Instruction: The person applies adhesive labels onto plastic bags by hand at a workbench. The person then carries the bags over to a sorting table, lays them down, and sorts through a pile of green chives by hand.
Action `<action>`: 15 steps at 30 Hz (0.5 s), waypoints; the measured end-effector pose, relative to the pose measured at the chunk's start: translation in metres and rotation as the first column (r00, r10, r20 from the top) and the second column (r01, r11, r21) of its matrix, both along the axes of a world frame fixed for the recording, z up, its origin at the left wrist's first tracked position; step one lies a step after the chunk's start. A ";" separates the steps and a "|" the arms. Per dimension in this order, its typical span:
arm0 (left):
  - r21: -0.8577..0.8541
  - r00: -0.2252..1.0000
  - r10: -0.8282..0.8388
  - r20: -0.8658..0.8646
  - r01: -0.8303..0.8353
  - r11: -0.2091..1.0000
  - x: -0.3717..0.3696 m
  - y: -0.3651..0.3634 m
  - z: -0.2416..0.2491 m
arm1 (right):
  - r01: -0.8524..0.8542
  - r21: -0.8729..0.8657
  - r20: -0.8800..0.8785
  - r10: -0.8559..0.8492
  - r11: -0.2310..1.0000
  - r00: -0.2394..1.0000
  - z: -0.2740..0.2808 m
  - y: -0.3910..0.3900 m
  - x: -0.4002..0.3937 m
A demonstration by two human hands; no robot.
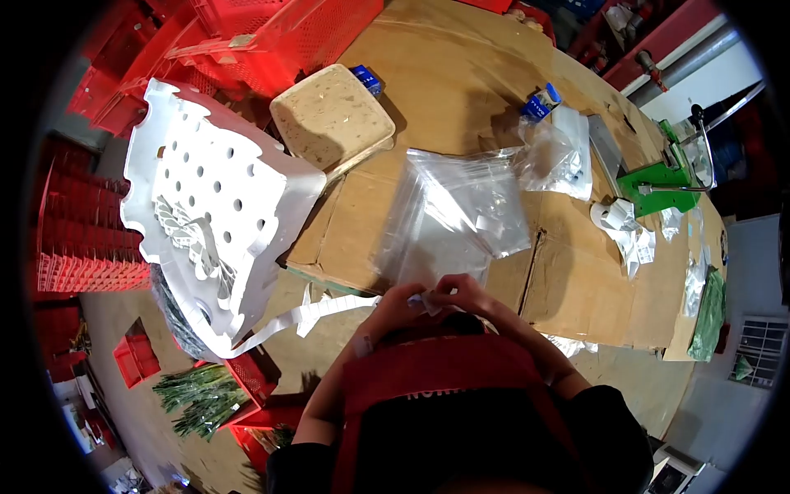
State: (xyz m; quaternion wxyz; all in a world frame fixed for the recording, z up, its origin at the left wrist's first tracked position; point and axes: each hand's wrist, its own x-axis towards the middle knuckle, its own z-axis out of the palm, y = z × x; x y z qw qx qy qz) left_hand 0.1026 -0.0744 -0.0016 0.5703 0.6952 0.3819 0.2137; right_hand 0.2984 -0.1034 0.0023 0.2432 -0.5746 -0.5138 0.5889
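Observation:
A long strip of white labels (333, 306) runs out of a white perforated crate (288, 185) at the left and up to my left hand (401, 306). The fingers of that hand are closed on the strip. Close against it, my right hand (461, 292) is pinched at the strip's end, where a small pale piece shows between the two hands. More of the strip lies in loose folds inside the crate. Just beyond my hands, clear plastic bags (448, 222) are spread in a stack on the cardboard-covered table (576, 272).
Red crates (280, 49) stand at the back left, beside a tan tub (333, 115). A small blue box (541, 102) and more plastic lie at the back right. Crumpled white paper (629, 235) and a green metal device (658, 189) are at the right. Green stalks (202, 399) fill a low crate.

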 end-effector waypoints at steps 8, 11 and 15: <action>-0.006 0.965 0.132 -0.226 -0.137 0.991 -0.015 0.002 0.010 | -0.142 0.400 0.745 -0.231 0.906 0.625 -0.042 0.015 0.037; -0.039 0.987 0.154 0.041 -0.153 0.987 -0.017 0.001 0.006 | -0.011 0.348 0.679 -0.244 0.937 0.692 -0.033 0.002 0.029; 0.017 0.996 0.084 -0.001 -0.084 0.996 -0.016 0.002 0.010 | -0.454 0.620 0.712 -0.216 0.640 0.668 -0.059 -0.015 0.027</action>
